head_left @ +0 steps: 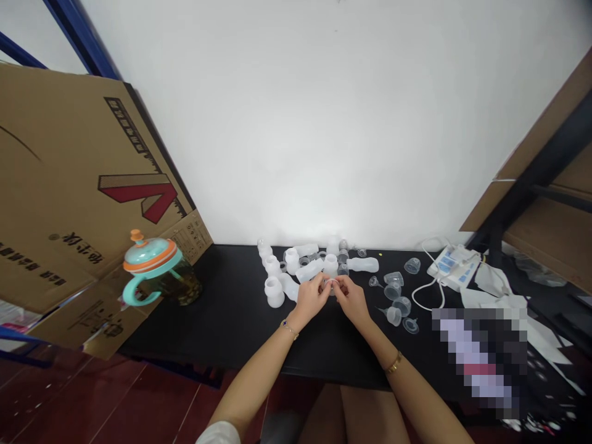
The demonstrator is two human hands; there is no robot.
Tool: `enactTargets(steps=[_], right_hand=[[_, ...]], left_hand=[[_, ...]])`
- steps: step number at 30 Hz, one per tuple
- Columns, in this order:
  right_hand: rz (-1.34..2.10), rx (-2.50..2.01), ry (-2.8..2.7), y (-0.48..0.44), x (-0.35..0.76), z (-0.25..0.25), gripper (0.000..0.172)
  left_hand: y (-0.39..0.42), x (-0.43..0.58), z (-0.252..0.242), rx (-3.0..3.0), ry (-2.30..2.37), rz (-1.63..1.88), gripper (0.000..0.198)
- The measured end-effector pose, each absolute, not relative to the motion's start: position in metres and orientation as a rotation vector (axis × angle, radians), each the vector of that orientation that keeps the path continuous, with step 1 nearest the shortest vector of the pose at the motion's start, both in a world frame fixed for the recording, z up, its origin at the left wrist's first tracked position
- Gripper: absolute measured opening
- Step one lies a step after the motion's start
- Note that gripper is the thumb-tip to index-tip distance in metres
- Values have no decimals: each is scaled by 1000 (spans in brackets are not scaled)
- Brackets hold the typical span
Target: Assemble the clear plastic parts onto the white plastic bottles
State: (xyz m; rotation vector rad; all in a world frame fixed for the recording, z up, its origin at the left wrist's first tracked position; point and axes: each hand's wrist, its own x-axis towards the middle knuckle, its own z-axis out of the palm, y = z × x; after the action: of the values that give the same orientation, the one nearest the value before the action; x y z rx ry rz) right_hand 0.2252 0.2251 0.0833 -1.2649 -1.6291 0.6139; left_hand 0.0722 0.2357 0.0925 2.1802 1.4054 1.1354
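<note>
My left hand and my right hand meet above the black table, fingertips pinched together. Between them is a small pale round piece, mostly hidden by the fingers, so its kind does not show. Just behind my fingers stands a white wide-necked bottle. Other white bottles stand or lie to the left, among them an upright one and one lying on its side. Another lying bottle is to the right. Clear plastic funnel-like parts are scattered beyond my right hand.
A teal-lidded jug with dark liquid stands at the left, before a large cardboard box. On the right lie a white power strip with cables, white paper and a pixelated patch. A white wall closes the back.
</note>
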Motion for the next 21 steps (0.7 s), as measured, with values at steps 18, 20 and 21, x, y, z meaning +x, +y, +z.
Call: enactTargets(steps=[18, 20, 21], right_hand=[[630, -1269, -1600, 223, 224, 88, 22], [614, -1275, -1606, 223, 223, 88, 22], [608, -1278, -1608, 223, 223, 88, 22]], left_hand=[[234, 73, 91, 2206, 1393, 1130, 25], [234, 73, 89, 2226, 1398, 1132, 24], [235, 73, 89, 2231, 1401, 1133, 24]])
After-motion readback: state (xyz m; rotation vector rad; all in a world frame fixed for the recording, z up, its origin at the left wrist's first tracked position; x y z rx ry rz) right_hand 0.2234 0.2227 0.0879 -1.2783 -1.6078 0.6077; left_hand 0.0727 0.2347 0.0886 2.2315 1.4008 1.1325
